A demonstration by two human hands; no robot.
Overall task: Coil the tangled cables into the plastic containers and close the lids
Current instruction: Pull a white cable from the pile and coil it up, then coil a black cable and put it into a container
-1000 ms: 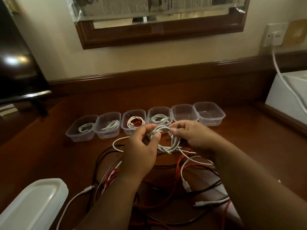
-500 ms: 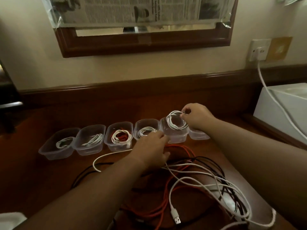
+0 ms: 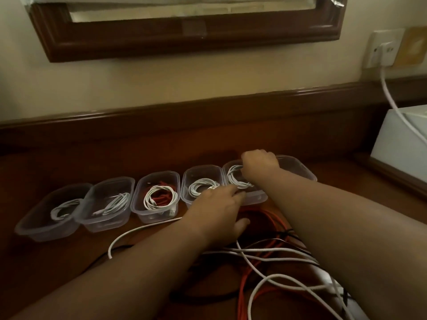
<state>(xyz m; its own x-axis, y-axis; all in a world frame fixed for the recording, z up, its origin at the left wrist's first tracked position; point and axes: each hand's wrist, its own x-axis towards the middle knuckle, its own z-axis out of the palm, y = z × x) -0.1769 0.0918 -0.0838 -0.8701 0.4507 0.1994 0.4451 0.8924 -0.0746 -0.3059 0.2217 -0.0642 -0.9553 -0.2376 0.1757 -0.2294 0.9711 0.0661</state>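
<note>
On wooden desk (image 3: 69,262), right hand (image 3: 258,161) pinches white coil (image 3: 235,179) in container (image 3: 254,197); left hand (image 3: 217,209) rests loosely spread

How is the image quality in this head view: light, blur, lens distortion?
Head view: dim, warm light, and the wooden desk is nearly black in shadow; soft motion blur on the right hand and the coiled white cable it lowers into a container; wide-angle bending curves the mirror frame; mild glare on the wall socket.

Dark wooden desk (image 3: 69,273). Row of six clear containers (image 3: 108,204) along desk's back edge. Loose tangle of cables (image 3: 272,255) in front of row. White box (image 3: 402,144) right of row.
</note>
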